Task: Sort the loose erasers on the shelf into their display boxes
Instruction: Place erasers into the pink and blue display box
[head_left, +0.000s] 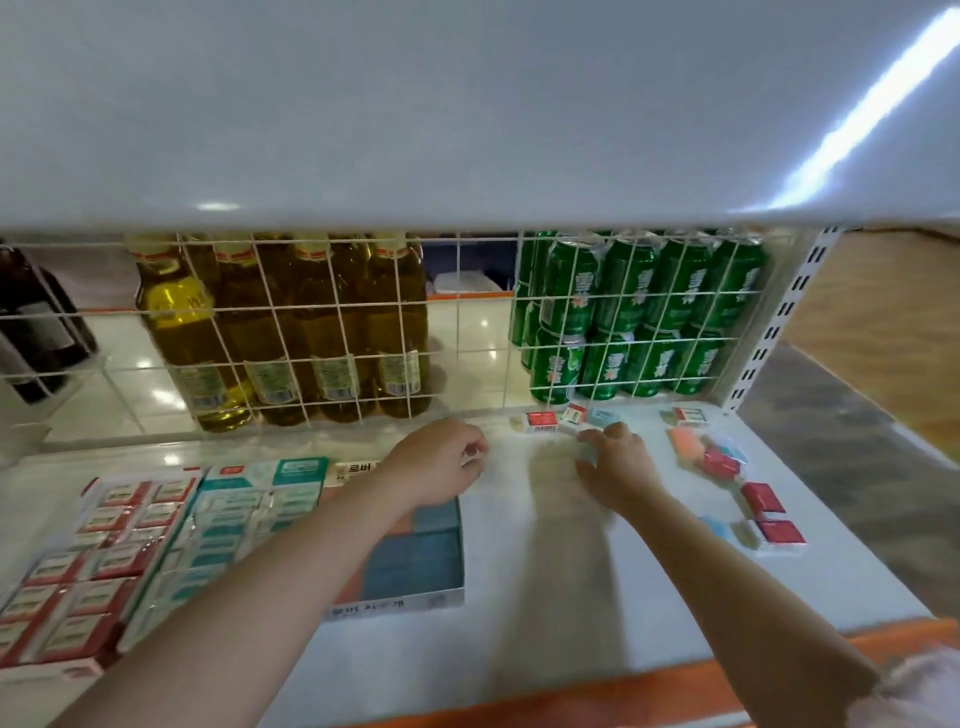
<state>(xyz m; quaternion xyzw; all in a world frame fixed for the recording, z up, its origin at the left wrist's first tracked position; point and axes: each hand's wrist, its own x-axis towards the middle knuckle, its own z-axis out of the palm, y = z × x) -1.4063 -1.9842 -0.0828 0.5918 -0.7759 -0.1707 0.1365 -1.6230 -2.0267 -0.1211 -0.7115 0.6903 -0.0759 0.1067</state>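
White shelf (545, 597) under my arms. Left of my left hand (441, 462), fingers curled on something I cannot make out, sit three display boxes (410, 566). My right hand (615, 462) pinches a pale eraser (589, 456). Right of it lie loose erasers (763, 499); beyond it, three more (540, 421) by the wire grid (337, 332).

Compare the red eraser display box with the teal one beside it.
The red-and-white eraser display box sits leftmost on the shelf; the teal-and-white eraser display box stands to its right. The first holds red-wrapped erasers, the second teal-wrapped ones. Both look nearly full, with erasers in tidy rows.
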